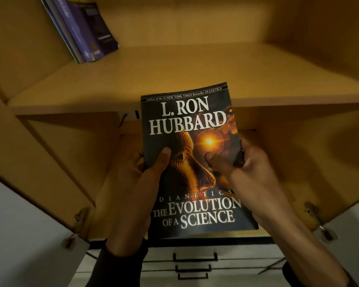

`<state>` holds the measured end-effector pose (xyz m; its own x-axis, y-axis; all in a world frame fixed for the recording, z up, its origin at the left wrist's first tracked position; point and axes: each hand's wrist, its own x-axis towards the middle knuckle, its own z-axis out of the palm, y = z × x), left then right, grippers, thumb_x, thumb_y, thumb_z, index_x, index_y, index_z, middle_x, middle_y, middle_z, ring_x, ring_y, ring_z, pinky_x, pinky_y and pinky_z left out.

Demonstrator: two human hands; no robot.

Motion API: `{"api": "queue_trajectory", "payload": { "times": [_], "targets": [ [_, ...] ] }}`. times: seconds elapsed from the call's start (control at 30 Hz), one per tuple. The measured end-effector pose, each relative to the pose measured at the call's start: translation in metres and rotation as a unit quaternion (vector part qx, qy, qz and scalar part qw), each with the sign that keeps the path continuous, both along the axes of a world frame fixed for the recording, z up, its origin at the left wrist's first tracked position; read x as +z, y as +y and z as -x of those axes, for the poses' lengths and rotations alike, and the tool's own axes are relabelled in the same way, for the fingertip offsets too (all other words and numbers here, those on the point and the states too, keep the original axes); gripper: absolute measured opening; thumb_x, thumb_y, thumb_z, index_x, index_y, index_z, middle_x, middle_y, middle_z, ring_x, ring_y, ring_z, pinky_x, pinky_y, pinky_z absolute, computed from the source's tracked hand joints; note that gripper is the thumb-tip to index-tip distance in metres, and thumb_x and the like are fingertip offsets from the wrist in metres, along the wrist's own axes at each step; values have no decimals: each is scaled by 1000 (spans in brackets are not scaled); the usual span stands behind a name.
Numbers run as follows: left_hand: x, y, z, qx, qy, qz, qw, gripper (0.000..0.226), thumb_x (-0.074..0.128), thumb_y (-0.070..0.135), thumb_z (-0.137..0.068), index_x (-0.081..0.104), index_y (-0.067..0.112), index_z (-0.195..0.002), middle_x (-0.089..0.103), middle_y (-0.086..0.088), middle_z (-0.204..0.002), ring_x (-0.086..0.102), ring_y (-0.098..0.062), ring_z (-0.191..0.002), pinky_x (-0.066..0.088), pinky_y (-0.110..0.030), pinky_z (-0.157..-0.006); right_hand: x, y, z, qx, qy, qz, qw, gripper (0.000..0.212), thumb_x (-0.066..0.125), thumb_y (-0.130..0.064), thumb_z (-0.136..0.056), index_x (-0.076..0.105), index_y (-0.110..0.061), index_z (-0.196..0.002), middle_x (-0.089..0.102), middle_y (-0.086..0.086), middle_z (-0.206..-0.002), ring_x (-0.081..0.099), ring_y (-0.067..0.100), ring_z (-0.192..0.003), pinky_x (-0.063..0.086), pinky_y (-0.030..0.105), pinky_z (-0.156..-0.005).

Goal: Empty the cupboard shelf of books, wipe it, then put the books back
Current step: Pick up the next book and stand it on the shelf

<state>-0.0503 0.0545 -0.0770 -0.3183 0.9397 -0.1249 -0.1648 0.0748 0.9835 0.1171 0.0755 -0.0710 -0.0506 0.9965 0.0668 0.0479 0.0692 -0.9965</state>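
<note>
The cupboard (298, 27) is smooth yellow-tan board, flat-sided and square-edged, its doors swung wide. Its shelf (133, 83) is the landmark: a bare plank with a straight front lip. At the shelf's back left corner a few thin purple and blue books (85, 32) lean on the side wall. Below the shelf, pale drawers (195, 264) with dark bar handles show.

In front of the shelf's lip, raised in the air, is a dark glossy paperback (192, 162), cover facing up. The left hand (137, 183) grips its left edge, thumb on the cover; the right hand (247, 168) pinches the right edge, thumb on top, fingers hidden beneath. The book looks light, thin and bendy, with a slick cover; holding it by the spine side or both long edges should keep it from flexing or slipping.
</note>
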Motion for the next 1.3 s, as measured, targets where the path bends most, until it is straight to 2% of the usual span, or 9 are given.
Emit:
{"api": "queue_trajectory", "payload": {
  "times": [0.13,0.23,0.47,0.57,0.67,0.8,0.93,1.13,1.3],
  "targets": [
    [17,3,-3,31,41,-44,998,32,69,33,-81,64,22,-111,76,2,-90,74,-19,-77,57,-37,-68,20,12,-6,49,8,-11,999,23,71,-25,-84,65,-26,-107,74,-8,-84,68,12,-64,50,25,-58],
    [28,14,4,36,44,-44,997,38,69,35,-79,63,23,-114,76,1,-90,74,-20,-75,57,-37,-65,30,25,-2,66,15,-29,997,23,70,-28,-84,65,-22,-106,71,-8,-73,55,-1,-48,40,15,-47],
    [57,47,38,31,32,-63,997,35,68,36,-75,64,26,-109,76,-2,-89,74,-24,-72,57,-34,-56,54,62,27,99,15,-67,993,22,65,-23,-89,59,-23,-110,74,-5,-87,69,9,-66,51,22,-53],
    [73,63,60,29,30,-92,995,37,68,34,-73,64,23,-108,76,-3,-87,74,-25,-70,58,-33,-53,72,80,47,107,2,-88,990,22,61,-17,-92,58,-22,-113,75,-5,-90,72,18,-78,56,34,-61],
    [91,81,83,27,31,-132,990,34,68,31,-76,66,20,-108,76,-4,-90,74,-24,-72,59,-35,-57,93,100,67,121,-12,-93,988,24,62,-19,-91,58,-21,-115,75,-1,-90,72,17,-73,58,34,-59],
    [110,109,114,28,27,-172,984,29,68,24,-82,67,16,-109,77,-4,-91,75,-23,-75,61,-33,-58,117,130,91,155,-54,-86,983,30,66,-24,-89,59,-25,-118,75,0,-98,73,20,-86,57,41,-81],
    [126,137,137,29,33,-206,978,14,68,20,-86,70,12,-97,76,-8,-87,74,-23,-72,61,-33,-63,137,159,113,160,-66,-60,983,29,65,-22,-91,58,-26,-119,76,-1,-96,74,21,-85,56,36,-82],
    [145,181,158,58,-18,-246,967,24,70,15,-87,68,6,-109,76,-9,-96,74,-27,-82,61,-36,-69,146,196,140,138,-89,-50,985,32,67,-32,-90,59,-20,-119,76,2,-100,72,22,-94,54,40,-94],
    [153,224,159,103,-40,-287,952,21,70,7,-87,68,0,-107,74,-15,-99,72,-35,-89,60,-49,-77,143,231,147,114,-99,-47,987,33,69,-40,-87,65,-19,-113,75,5,-104,71,26,-94,54,38,-82]
  ]
}}
